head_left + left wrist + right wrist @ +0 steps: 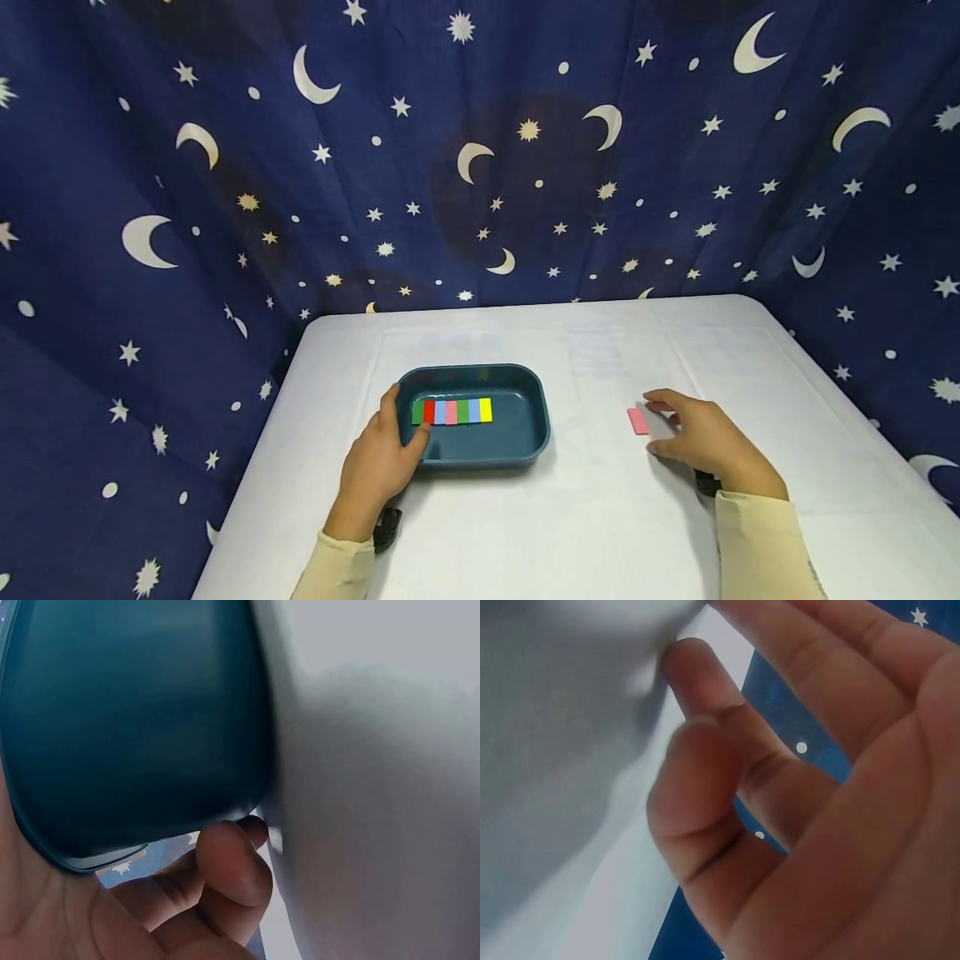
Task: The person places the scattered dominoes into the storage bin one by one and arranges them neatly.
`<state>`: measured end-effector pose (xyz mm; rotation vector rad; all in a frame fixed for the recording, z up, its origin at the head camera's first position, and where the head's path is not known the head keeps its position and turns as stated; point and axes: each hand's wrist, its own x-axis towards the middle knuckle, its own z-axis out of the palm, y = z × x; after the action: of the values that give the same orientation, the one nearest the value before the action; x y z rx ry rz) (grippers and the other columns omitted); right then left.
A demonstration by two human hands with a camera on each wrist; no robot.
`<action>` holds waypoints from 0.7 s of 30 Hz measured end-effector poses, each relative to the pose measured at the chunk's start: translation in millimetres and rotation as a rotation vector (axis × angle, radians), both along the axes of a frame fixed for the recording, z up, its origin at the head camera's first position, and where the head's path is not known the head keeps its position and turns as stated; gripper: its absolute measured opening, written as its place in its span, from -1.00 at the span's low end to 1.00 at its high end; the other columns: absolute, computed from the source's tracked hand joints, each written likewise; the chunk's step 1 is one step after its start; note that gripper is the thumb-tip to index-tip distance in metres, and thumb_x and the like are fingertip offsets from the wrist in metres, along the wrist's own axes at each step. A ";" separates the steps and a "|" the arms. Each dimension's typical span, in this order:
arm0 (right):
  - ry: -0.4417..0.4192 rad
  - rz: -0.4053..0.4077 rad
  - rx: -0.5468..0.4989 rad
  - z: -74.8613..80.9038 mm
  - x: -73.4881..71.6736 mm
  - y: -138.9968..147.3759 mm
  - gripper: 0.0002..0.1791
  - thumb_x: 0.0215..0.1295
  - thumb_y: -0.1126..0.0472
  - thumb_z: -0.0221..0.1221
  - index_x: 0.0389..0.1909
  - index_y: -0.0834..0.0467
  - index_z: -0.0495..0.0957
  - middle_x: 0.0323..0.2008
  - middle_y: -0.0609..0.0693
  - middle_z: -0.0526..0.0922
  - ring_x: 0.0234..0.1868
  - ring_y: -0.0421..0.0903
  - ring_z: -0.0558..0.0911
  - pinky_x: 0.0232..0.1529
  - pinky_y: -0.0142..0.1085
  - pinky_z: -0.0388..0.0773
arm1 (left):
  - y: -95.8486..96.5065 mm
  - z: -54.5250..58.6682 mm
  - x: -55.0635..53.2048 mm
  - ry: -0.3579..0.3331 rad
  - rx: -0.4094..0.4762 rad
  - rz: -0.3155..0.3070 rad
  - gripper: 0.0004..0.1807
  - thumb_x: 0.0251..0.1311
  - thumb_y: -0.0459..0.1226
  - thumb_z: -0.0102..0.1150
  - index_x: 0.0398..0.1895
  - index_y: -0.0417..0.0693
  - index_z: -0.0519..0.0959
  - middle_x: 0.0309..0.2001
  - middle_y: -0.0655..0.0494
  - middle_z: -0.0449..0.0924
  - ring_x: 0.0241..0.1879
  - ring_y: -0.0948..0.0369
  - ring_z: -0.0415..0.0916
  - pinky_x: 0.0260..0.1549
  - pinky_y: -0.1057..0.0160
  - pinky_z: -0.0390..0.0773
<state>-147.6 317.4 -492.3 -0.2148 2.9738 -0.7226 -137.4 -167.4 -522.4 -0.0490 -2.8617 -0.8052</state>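
Observation:
A dark teal tray stands on the table, and my left hand grips its left end, thumb over the near rim. In the left wrist view the outer wall of the tray fills much of the picture, with curled fingers beside it. Inside lies a row of coloured tiles: green, red, blue, pink and yellow ones side by side. My right hand hovers just right of a single pink tile, thumb and fingers apart, holding nothing. The right wrist view shows its loosely bent fingers but no tile.
A white cloth covers the table, whose far edge meets a dark blue curtain with moons and stars. The curtain also hangs along the left and right sides. Dark wrist devices sit under both wrists.

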 end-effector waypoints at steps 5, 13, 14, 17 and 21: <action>0.016 0.017 0.010 0.7 -2.6 -0.7 -0.10 -0.01 0.10 0.63 0.41 0.13 0.50 0.17 0.16 0.70 0.03 0.16 0.67 -0.01 0.18 0.56 | -2.3 1.0 0.4 -0.001 -0.003 0.004 -0.06 0.42 0.16 0.16 0.68 -0.02 0.04 0.26 -0.27 0.59 -0.03 -0.18 0.70 -0.19 -0.21 0.66; 0.014 0.034 0.016 7.8 -8.5 1.8 -0.10 0.04 0.06 0.59 0.44 0.12 0.47 0.21 0.18 0.67 0.08 0.21 0.65 0.01 0.21 0.53 | -2.4 4.4 -5.5 0.031 0.001 -0.011 -0.05 0.42 0.14 0.18 0.68 -0.05 0.04 0.24 -0.28 0.60 -0.08 -0.17 0.70 -0.23 -0.19 0.66; 0.010 0.031 0.016 7.5 -8.3 2.4 -0.09 0.04 0.06 0.60 0.45 0.11 0.47 0.22 0.17 0.67 0.08 0.21 0.65 0.02 0.20 0.53 | -2.2 4.3 -5.8 0.031 0.002 -0.017 -0.05 0.42 0.14 0.18 0.68 -0.06 0.04 0.23 -0.29 0.60 -0.09 -0.17 0.70 -0.24 -0.19 0.67; 0.006 0.034 0.012 4.6 -7.3 3.8 -0.10 0.05 0.07 0.59 0.45 0.10 0.47 0.24 0.18 0.66 0.10 0.23 0.65 0.01 0.21 0.53 | -1.9 3.2 -6.3 0.029 0.000 -0.026 -0.05 0.41 0.13 0.18 0.68 -0.06 0.03 0.22 -0.29 0.61 -0.12 -0.16 0.70 -0.24 -0.18 0.67; 0.010 0.041 0.005 -1.4 -5.4 0.4 -0.14 0.05 0.11 0.57 0.43 0.09 0.50 0.25 0.16 0.66 0.10 0.23 0.65 0.02 0.21 0.54 | -3.5 0.2 -4.8 0.029 -0.004 -0.028 -0.06 0.40 0.13 0.17 0.67 -0.06 0.04 0.20 -0.28 0.62 -0.14 -0.15 0.70 -0.25 -0.18 0.66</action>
<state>-153.1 317.8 -493.8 -0.2795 2.9711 -0.7113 -142.3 -170.9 -522.1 -0.1013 -2.8410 -0.7978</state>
